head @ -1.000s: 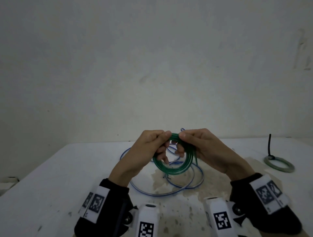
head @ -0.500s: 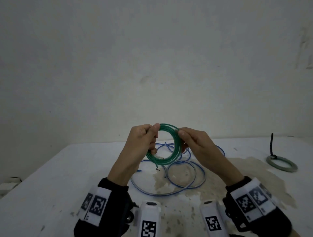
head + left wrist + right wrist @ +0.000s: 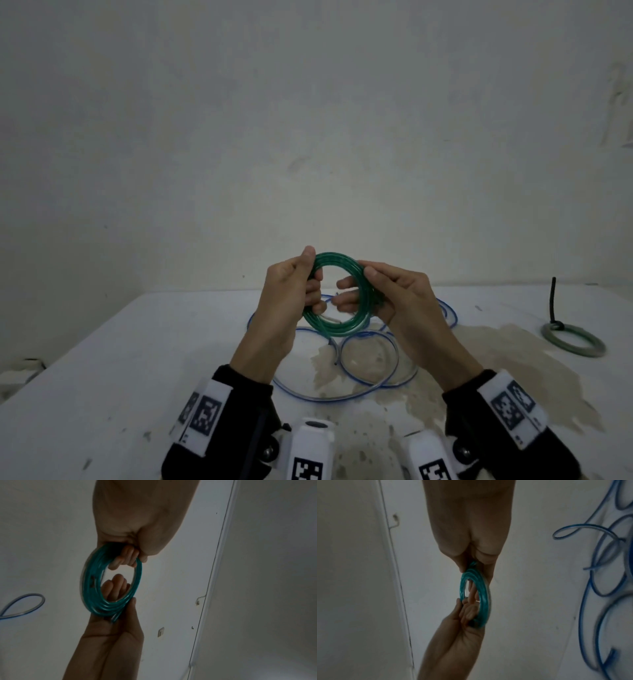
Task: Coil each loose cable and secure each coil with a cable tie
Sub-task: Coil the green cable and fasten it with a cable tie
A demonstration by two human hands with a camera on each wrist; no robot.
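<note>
A green cable coil (image 3: 337,327) of several turns is held upright above the white table (image 3: 102,377), facing me. My left hand (image 3: 301,287) grips its left side, thumb over the top, fingers curled through the ring. My right hand (image 3: 383,291) pinches the right side between thumb and fingers. In the left wrist view the green coil (image 3: 96,595) hangs from my left hand (image 3: 126,555), and my right hand (image 3: 116,622) holds its far side. The right wrist view shows the green coil (image 3: 483,595) edge-on between both hands. A loose blue cable (image 3: 373,383) lies looped on the table below.
A grey-green coil (image 3: 572,341) with a black tie sticking up lies at the table's right. A brownish stain (image 3: 479,377) spreads over the table's middle and right. The plain wall (image 3: 308,137) stands close behind the table's far edge.
Both hands have lifted the green coil higher off the table and turned it to face me. The ring now looks rounder and more open, with the hands a little further apart.
</note>
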